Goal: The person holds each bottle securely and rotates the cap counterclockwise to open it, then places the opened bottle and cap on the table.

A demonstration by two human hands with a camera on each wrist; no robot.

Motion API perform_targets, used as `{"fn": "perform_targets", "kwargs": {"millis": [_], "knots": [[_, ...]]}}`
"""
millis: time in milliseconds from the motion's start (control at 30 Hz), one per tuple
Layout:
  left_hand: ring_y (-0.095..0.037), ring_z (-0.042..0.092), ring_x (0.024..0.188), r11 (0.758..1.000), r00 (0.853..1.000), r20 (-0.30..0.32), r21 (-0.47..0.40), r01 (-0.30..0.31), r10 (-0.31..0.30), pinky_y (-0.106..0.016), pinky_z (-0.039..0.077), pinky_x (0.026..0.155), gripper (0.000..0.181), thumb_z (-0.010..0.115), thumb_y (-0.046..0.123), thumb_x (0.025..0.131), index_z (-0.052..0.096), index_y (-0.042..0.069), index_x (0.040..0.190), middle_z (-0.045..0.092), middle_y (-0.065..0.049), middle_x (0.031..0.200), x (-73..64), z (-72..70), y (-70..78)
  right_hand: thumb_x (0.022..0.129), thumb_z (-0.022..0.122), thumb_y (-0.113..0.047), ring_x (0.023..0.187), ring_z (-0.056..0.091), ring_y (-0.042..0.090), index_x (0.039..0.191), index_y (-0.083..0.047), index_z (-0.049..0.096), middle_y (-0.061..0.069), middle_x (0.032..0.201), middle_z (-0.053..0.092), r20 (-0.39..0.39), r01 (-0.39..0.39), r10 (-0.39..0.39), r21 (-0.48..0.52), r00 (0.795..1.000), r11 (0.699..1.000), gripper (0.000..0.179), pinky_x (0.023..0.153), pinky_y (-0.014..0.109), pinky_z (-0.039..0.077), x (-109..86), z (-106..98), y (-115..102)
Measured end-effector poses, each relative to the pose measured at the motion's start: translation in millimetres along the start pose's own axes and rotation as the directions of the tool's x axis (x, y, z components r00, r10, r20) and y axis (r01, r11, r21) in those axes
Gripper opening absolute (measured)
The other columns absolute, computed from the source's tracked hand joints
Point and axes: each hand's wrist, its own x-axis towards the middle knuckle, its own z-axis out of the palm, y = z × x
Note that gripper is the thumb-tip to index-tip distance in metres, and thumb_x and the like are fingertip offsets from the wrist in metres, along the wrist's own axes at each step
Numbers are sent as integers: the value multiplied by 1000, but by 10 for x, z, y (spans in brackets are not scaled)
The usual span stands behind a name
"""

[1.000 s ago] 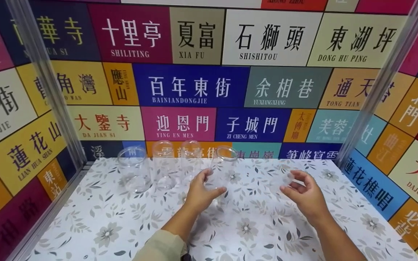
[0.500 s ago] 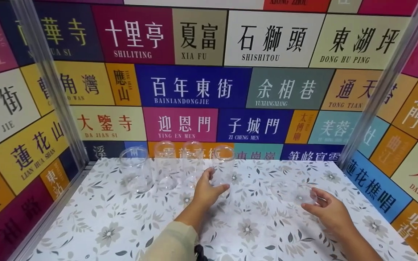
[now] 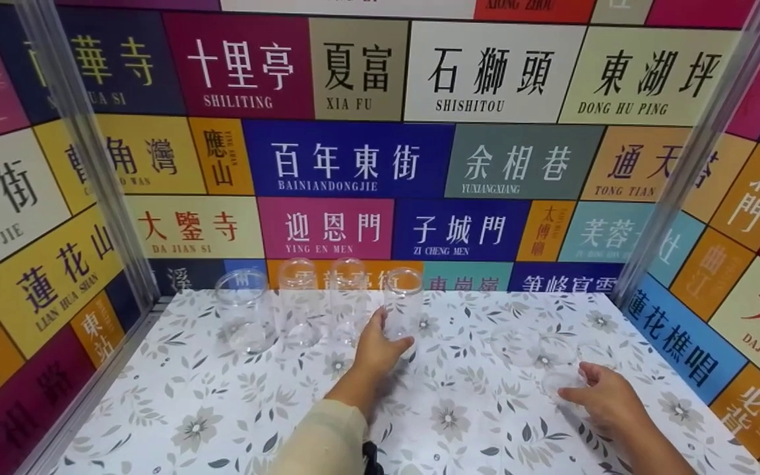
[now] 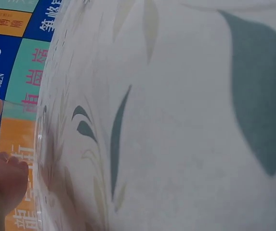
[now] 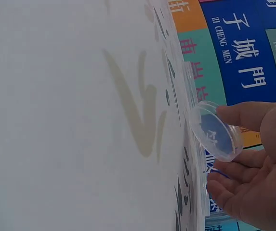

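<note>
My left hand (image 3: 380, 349) is at the lower left side of a clear round jar (image 3: 404, 303), its thumb in front and fingers curled at the side. That jar is the rightmost of the row standing at the back. Farther right, my right hand (image 3: 607, 392) pinches a clear round lid (image 3: 561, 384) just over the tabletop. In the right wrist view the lid (image 5: 217, 132) tilts between thumb and fingers. Only part of my left hand (image 4: 3, 178) shows in the left wrist view, at the left edge.
A wide clear jar (image 3: 245, 323) and two slim clear jars, one (image 3: 299, 307) beside the other (image 3: 348, 303), stand to the left. Other clear lids lie near my right hand, one (image 3: 512, 346) farther left. A flower-patterned cloth (image 3: 446, 415) covers the table before a lettered wall.
My right hand has moved right and toward the front edge, and the lid in it now tilts near the table. My left hand stays at the jar, which has shifted slightly left.
</note>
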Motion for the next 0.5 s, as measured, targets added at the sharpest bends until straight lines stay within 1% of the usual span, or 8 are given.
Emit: {"fn": "perform_targets", "kwargs": {"millis": [167, 300, 367, 433, 500], "knots": [[-41, 35, 161, 999, 999, 34, 25, -29, 28, -54, 28, 135, 92, 79, 16, 93, 28, 5, 168, 38, -19, 172, -5, -6, 11, 90, 86, -41, 155, 30, 56, 166, 5, 21, 35, 171, 21, -14, -19, 17, -117, 1000, 993, 111, 123, 67, 38, 49, -24, -6], [-41, 32, 162, 998, 998, 43, 37, -40, 39, -55, 25, 135, 88, 75, 14, 97, 25, 4, 169, 35, -21, 173, -17, -15, 18, 92, 84, -38, 153, 31, 57, 166, 6, 22, 36, 170, 20, -19, -44, 42, -149, 999, 988, 106, 123, 67, 39, 80, -29, -19], [-39, 29, 164, 999, 999, 46, 40, -15, 13, -54, 23, 136, 86, 72, 15, 99, 23, 7, 170, 32, -18, 175, -20, -18, 24, 92, 84, -36, 152, 32, 57, 165, 6, 22, 37, 170, 19, -13, -49, 48, -155, 999, 987, 104, 122, 67, 40, 93, -25, -25], [-37, 26, 166, 999, 999, 47, 41, 13, -15, -54, 20, 137, 83, 68, 17, 103, 22, 11, 171, 28, -16, 177, -20, -20, 22, 92, 84, -35, 149, 37, 56, 165, 7, 23, 38, 169, 19, -7, -46, 46, -167, 999, 985, 104, 120, 66, 43, 106, -22, -29], [-35, 23, 167, 999, 998, 48, 43, 28, -30, -54, 18, 137, 80, 64, 17, 105, 21, 14, 172, 25, -13, 179, -13, -30, 19, 92, 84, -33, 145, 44, 55, 164, 8, 24, 39, 168, 19, -1, -35, 36, -184, 999, 982, 103, 118, 65, 46, 124, -28, -35]]}}
